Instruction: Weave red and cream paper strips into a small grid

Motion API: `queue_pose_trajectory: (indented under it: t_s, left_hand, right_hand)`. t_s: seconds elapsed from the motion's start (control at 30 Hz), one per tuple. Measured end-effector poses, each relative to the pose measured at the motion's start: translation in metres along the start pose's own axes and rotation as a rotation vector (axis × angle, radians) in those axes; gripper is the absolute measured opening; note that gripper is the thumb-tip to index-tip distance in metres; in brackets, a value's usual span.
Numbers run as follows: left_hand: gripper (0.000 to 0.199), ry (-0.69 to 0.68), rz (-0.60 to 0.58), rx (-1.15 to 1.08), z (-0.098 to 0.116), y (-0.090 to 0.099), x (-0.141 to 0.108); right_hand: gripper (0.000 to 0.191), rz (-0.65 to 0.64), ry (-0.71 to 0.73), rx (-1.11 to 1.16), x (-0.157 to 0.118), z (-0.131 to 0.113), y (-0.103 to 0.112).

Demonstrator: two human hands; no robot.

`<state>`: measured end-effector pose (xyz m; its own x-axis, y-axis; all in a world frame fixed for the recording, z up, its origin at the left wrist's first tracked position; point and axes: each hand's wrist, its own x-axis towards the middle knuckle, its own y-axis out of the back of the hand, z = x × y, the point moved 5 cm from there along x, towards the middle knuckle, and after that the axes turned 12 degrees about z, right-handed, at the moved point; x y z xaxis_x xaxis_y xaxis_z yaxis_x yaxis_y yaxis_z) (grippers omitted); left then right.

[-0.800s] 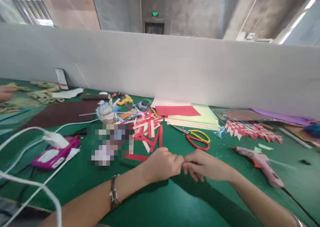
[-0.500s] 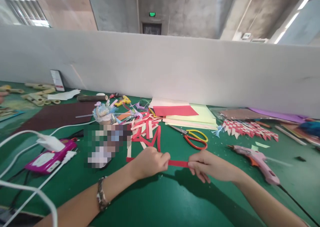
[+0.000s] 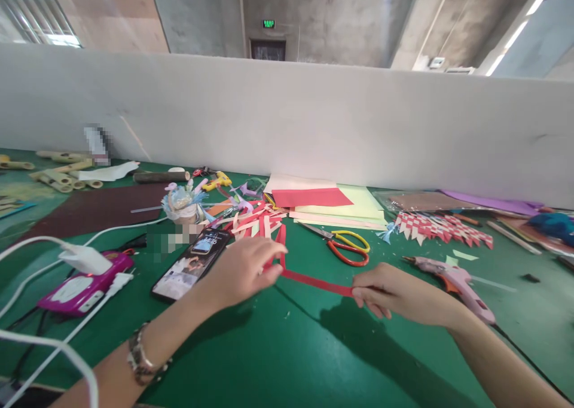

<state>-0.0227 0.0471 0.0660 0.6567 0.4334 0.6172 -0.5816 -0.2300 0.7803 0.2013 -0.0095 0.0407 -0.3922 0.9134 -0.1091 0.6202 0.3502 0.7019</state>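
Note:
A narrow red paper strip (image 3: pixel 318 282) stretches between my two hands above the green table, sloping down to the right. My right hand (image 3: pixel 381 291) pinches its right end between thumb and fingers. At the other end, my left hand (image 3: pixel 240 270) has the strip between thumb and curled fingers, with the index finger lifted somewhat apart; the exact contact is partly hidden. Just behind my left hand lies a pile of red and cream paper strips (image 3: pixel 258 219). Scissors (image 3: pixel 347 246) with a yellow and a red handle loop rest open beyond the strip.
A phone (image 3: pixel 191 264) lies left of my left hand, near a magenta power strip (image 3: pixel 85 282) with white cables. Paper sheets (image 3: pixel 314 198) are stacked at the back. A pink glue gun (image 3: pixel 457 282) and a red-white woven paper piece (image 3: pixel 442 227) sit on the right.
My left hand has moved left and slightly up, its fingers less tightly closed. My right hand has shifted a little right, and a longer stretch of strip shows between them.

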Motion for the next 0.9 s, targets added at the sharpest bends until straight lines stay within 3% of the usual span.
queue_pose_trajectory:
  t_s: [0.07, 0.17, 0.3, 0.43, 0.57, 0.77, 0.9]
  left_hand:
    - [0.036, -0.019, -0.108, -0.141, 0.026, -0.013, 0.012]
    - [0.03, -0.023, -0.238, -0.227, 0.049, -0.03, 0.021]
    - [0.033, 0.012, -0.273, -0.306, 0.057, -0.041, 0.027]
    - [0.033, 0.097, -0.289, -0.388, 0.059, -0.043, 0.032]
    - [0.032, 0.246, -0.344, -0.513, 0.052, -0.04, 0.03]
    - [0.037, 0.517, -0.435, -0.622, 0.015, -0.028, 0.007]
    - [0.039, 0.526, -0.436, -0.552, -0.001, -0.014, -0.002]
  right_hand:
    - [0.03, -0.016, 0.074, -0.042, 0.004, -0.01, -0.003]
    - [0.032, 0.01, 0.15, -0.146, 0.005, -0.02, 0.0]
    - [0.021, 0.291, 0.276, -0.39, 0.001, -0.034, 0.005]
    - [0.018, 0.504, 0.401, -0.549, 0.003, -0.044, -0.007]
    - [0.015, 0.621, 0.402, -0.498, 0.007, -0.035, -0.004]
    - [0.014, 0.551, 0.216, -0.326, 0.002, 0.0, 0.017]
    - [0.016, 0.577, 0.098, -0.344, -0.006, 0.033, 0.033]
